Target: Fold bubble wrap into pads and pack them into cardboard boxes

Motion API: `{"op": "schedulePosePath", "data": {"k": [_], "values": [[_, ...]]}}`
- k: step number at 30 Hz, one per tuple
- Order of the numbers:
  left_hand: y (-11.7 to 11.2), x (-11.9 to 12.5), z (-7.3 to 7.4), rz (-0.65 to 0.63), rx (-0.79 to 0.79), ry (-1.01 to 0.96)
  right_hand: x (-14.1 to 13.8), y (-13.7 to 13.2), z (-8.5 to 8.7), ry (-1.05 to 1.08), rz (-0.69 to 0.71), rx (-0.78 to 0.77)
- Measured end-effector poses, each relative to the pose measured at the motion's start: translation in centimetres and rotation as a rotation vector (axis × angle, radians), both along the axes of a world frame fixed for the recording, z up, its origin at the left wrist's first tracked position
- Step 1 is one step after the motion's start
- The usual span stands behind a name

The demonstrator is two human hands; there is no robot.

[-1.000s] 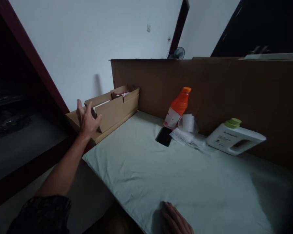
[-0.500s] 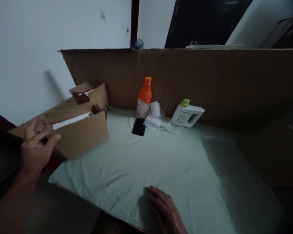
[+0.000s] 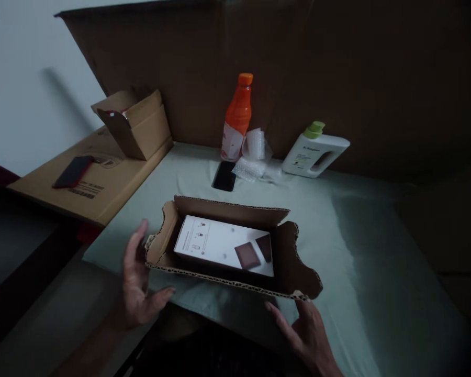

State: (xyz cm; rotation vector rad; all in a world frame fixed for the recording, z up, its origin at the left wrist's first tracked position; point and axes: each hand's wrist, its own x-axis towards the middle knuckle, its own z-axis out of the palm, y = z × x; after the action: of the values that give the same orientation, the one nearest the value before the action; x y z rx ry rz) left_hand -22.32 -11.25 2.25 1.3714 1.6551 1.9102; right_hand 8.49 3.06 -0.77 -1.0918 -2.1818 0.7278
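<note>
An open cardboard box lies in front of me near the front edge of the cloth-covered table. Inside it is a white carton printed with small diagrams and brown squares. My left hand is beside the box's left end, fingers and thumb spread, its fingertips close to the cardboard. At the near right corner is my right hand, its thumb stretched out below the front wall. Its other fingers are partly hidden by the corner, so I cannot tell how firmly they touch it.
A second open cardboard box and a dark, red-edged flat item rest on a large carton at left. An orange bottle, bubble wrap, a black phone and a white jug stand or lie toward the cardboard wall.
The box has come from the left carton to the table in front of me. My left hand moved right with it, uncovering the dark flat item. My right hand shifted right. The view tilted down.
</note>
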Motion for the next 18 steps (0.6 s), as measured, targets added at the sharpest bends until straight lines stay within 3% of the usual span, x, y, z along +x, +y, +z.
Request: {"op": "schedulePosePath", "data": {"k": [3,5,10,15,18], "values": [[0.3,-0.7,-2.1,-0.061,-0.342,0.071,0.2,0.1,-0.1,-0.009,0.002,0.013],[0.9,-0.6,-2.8,-0.113,-0.508,0.098,-0.2,0.4,-0.1,-0.012,0.016,0.023],[2.8,1.6,-2.2,-0.083,-0.469,0.103,-0.4,1.2,0.0,-0.021,0.012,0.036],[5.7,2.6,-2.0,-0.238,-0.499,0.201,0.7,2.4,-0.3,-0.078,-0.084,-0.03],[7.1,2.7,-2.8,-0.228,-0.479,0.17,2.3,3.3,1.6,-0.134,-0.077,0.023]]}}
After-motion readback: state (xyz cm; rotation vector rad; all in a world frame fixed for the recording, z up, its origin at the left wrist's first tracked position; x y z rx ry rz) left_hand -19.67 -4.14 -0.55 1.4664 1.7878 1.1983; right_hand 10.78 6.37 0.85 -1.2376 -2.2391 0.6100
